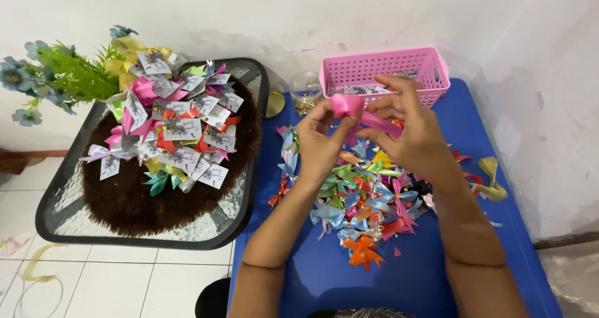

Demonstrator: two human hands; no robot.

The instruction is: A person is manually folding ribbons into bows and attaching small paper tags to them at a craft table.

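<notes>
My left hand (321, 144) and my right hand (409, 129) are raised together over a blue table (430, 274). Both pinch a pink ribbon (359, 111): the left fingers hold its folded loop, the right fingers hold the flat tail. Below the hands lies a heap of small ribbon bows (365, 196) in several colours, with an orange bow (363, 250) at its near edge.
A pink plastic basket (380, 68) and a small clear jar (306, 92) stand at the table's far edge. To the left, a glass-topped table (62, 221) carries a brown furry mat with several tagged bows (178, 127). Blue artificial flowers (47, 78) stand behind it.
</notes>
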